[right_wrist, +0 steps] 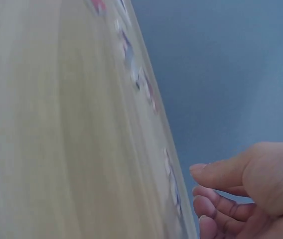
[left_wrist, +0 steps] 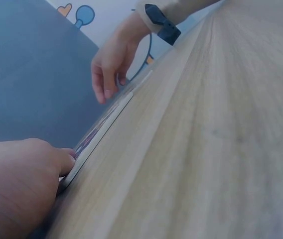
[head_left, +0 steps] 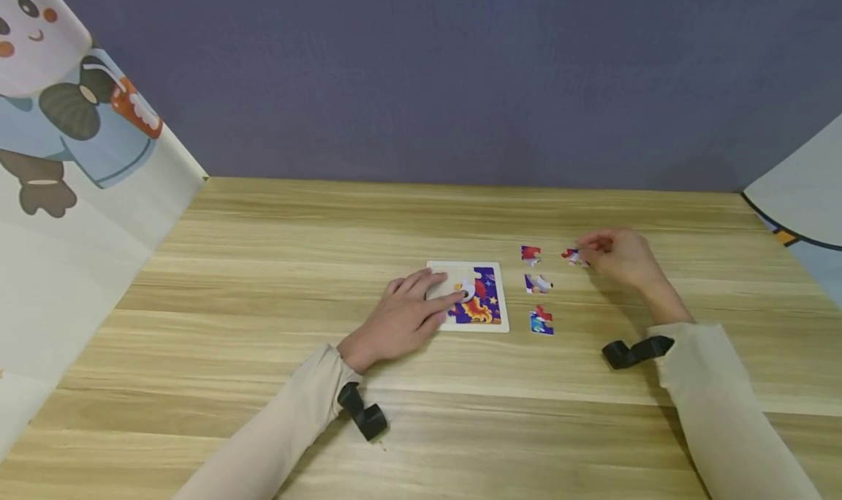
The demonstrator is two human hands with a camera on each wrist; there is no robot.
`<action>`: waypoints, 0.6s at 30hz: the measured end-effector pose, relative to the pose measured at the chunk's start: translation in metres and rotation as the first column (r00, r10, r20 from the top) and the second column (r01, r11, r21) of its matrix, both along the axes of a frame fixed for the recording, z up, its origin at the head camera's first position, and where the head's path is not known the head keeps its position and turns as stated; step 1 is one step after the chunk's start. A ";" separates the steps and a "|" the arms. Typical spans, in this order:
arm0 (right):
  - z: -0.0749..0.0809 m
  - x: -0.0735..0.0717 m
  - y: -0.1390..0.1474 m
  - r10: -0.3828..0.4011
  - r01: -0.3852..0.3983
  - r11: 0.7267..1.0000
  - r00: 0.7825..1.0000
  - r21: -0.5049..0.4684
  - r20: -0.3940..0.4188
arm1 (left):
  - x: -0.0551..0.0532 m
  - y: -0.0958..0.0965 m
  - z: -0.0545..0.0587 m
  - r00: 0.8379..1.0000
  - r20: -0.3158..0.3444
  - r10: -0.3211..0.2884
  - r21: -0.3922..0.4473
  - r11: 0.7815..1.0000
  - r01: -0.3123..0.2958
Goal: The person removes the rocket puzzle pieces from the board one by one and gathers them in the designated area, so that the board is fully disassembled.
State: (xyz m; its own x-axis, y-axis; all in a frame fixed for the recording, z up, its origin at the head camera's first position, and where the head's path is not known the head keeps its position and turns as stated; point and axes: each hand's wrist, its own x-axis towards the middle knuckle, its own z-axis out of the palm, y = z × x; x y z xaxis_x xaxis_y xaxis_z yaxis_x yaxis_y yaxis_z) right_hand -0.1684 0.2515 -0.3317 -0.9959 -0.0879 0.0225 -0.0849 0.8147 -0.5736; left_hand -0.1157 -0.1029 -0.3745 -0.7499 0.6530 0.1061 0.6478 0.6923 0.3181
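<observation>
My left hand lies over the left part of a jigsaw puzzle board, fingers spread, index fingertip on the picture. Its thumb meets the board's near edge in the left wrist view. Several fitted pieces show a purple and orange picture; bare tray shows between the fingers. Over to the right, my right hand hovers at a red and white puzzle piece, fingers loosely bent. In the right wrist view that piece lies on the table, the thumb and fingertips just beside it with a gap between them.
Between board and right hand lie three loose pieces in a column: a red and purple piece, a purple and white piece and a blue and red piece. A dark panel stands behind the wooden table.
</observation>
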 end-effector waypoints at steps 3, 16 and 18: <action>0.004 0.003 -0.007 0.029 -0.029 0.999 1.000 -0.016 -0.010 | 0.000 0.000 0.000 1.000 -0.002 -0.001 -0.004 1.000 0.001; 0.011 0.011 -0.041 0.146 -0.148 0.989 0.987 -0.018 -0.070 | 0.000 0.000 -0.002 1.000 -0.007 -0.004 0.003 1.000 0.004; 0.011 0.013 -0.048 0.158 -0.160 0.987 0.985 -0.018 -0.062 | -0.001 0.000 -0.002 1.000 -0.007 -0.002 0.002 1.000 0.002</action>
State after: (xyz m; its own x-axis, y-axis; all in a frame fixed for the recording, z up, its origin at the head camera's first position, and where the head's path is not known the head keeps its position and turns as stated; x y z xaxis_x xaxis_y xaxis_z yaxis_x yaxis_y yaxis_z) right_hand -0.1553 0.2031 -0.3203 -0.9660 -0.2437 0.0861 -0.2473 0.7747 -0.5820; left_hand -0.1163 -0.1031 -0.3763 -0.7478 0.6543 0.1130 0.6515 0.6902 0.3150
